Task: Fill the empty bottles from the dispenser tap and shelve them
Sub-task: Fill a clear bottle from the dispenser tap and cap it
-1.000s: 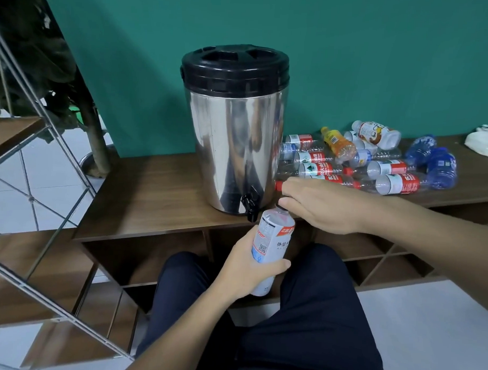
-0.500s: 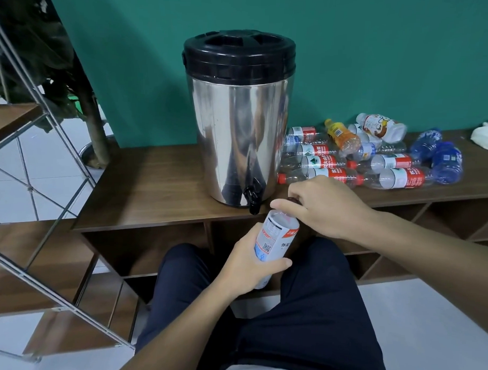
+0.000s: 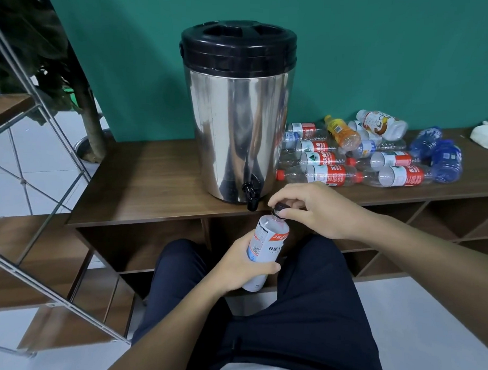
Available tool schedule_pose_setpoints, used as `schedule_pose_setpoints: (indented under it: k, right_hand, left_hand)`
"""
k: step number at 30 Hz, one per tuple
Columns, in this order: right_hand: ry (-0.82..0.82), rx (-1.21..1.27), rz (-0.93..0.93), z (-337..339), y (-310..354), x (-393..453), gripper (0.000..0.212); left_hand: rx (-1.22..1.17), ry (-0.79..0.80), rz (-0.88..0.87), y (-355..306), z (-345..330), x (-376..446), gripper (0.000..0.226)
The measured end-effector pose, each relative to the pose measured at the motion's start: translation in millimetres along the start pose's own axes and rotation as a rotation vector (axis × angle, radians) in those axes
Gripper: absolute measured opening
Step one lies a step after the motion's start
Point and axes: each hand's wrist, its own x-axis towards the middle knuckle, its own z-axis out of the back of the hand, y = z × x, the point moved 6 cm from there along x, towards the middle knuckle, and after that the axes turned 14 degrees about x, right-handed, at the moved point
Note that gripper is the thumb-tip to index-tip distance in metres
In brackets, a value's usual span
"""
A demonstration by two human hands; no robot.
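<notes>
Bottle (image 3: 265,254), white-labelled, gripped tilted in left hand (image 3: 238,265); right hand (image 3: 311,208) pinches its black cap (image 3: 279,207) beside dispenser tap (image 3: 251,192). Contents indiscernible.

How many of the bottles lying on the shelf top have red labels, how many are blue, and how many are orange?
Red-labelled clear bottles: 6
Blue bottles: 2
Orange bottle: 1
Total of these: 9
</notes>
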Motion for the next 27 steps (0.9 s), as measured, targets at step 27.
schedule_pose_setpoints:
  k: [27]
  right_hand:
    - [-0.418,-0.059,-0.188,-17.7,-114.2,42.9,0.043]
  left_hand:
    - [-0.003,-0.060,0.129,87.0,-9.1,4.1,0.071]
